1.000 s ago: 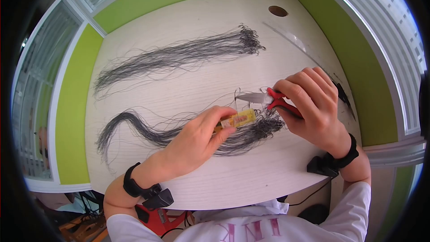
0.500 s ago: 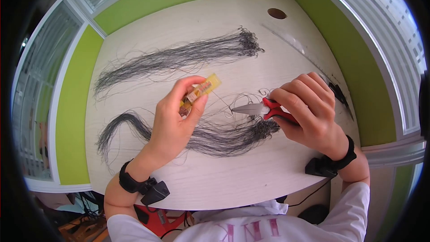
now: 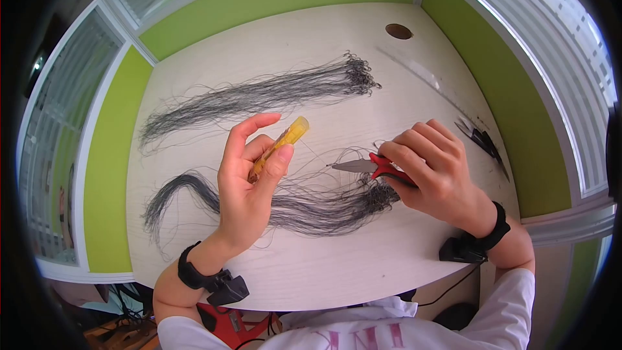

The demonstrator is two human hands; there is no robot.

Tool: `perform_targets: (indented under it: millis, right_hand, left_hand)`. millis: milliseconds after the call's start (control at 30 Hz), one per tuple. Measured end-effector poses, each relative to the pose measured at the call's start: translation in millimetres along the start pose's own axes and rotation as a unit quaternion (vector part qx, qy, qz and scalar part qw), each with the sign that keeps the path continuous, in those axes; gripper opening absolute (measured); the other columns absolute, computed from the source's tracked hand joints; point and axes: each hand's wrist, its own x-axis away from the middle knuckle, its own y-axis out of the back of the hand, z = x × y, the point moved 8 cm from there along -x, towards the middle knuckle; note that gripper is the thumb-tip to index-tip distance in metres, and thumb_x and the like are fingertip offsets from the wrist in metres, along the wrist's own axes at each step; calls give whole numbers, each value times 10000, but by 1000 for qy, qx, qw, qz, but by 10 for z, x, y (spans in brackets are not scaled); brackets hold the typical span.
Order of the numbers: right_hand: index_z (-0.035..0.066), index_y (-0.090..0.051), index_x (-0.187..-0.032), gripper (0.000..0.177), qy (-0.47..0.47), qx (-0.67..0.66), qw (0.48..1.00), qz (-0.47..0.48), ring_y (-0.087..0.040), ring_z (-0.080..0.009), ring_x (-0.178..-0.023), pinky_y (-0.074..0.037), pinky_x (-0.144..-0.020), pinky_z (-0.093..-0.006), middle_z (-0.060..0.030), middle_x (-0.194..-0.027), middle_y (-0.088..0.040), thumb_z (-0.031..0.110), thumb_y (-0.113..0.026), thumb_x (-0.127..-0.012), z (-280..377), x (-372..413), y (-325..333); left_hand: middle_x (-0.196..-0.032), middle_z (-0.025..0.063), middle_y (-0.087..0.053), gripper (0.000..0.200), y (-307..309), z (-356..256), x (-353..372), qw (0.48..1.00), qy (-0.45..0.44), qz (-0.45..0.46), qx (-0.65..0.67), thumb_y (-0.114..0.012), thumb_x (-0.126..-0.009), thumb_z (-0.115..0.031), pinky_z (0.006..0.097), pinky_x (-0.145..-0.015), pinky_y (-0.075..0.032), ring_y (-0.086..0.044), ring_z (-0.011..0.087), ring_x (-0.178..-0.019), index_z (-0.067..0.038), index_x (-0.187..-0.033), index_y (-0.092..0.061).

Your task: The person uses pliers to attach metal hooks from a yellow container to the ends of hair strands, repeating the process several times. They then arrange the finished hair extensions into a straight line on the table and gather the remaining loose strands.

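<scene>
My left hand point(image 3: 243, 201) grasps a yellow plastic case point(image 3: 285, 141) between thumb and bent fingers, the index finger lifted off it; my right hand point(image 3: 433, 172) is clenched around the red-handled pliers point(image 3: 377, 166). In my view the case sits just past the middle of the near bundle point(image 3: 311, 215) of dark strands, the pliers just past its hooked end. The case's long axis slants, its clear tip pointing away from me and rightward. The pliers run nearly level, nose leftward toward the case, probably so the metal reaches out while my fingers stand clear. A thin strand point(image 3: 317, 153) stretches from near the case to the nose; whether it is pinched there I cannot tell. Beyond the near bundle, the far bundle point(image 3: 259, 98) lies roughly parallel, hooks gathered rightward, I suppose against tangling. A black tool point(image 3: 486, 144) rests right of the near bundle's hooked end.
</scene>
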Motion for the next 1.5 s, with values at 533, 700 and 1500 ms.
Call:
perform_targets:
  millis: [533, 700, 1500]
  right_hand:
    - [62, -612, -874, 366, 7, 21, 999, -33, -523, -179, -640, -398, -573, -310, -24, -740, -539, 109, -793, -560, -28, -27, 95]
    - [62, -604, -876, 374, 1, 20, 1000, -20, -521, -180, -649, -401, -585, -309, -25, -750, -536, 97, -792, -554, -10, -20, 66]
    - [20, -606, -795, 271, -127, -96, 985, 71, -520, -221, -533, -404, -480, -337, -71, -642, -528, 224, -784, -778, -29, 34, -131]
  left_hand:
    - [-787, 85, -641, 183, -422, -65, 143, 929, -157, 157, -296, -633, -918, -165, 325, -480, -468, -599, 214, -535, -1, -997, -641]
    - [-739, 115, -646, 264, -449, -167, 171, 929, -167, 172, -281, -720, -855, -227, 295, -469, -448, -586, 213, -516, 16, -895, -626]
    - [-590, 21, -535, 417, -412, -178, 242, 860, -324, 156, -362, -699, -834, -444, 289, -386, -400, -514, 168, -425, -64, -727, -565]
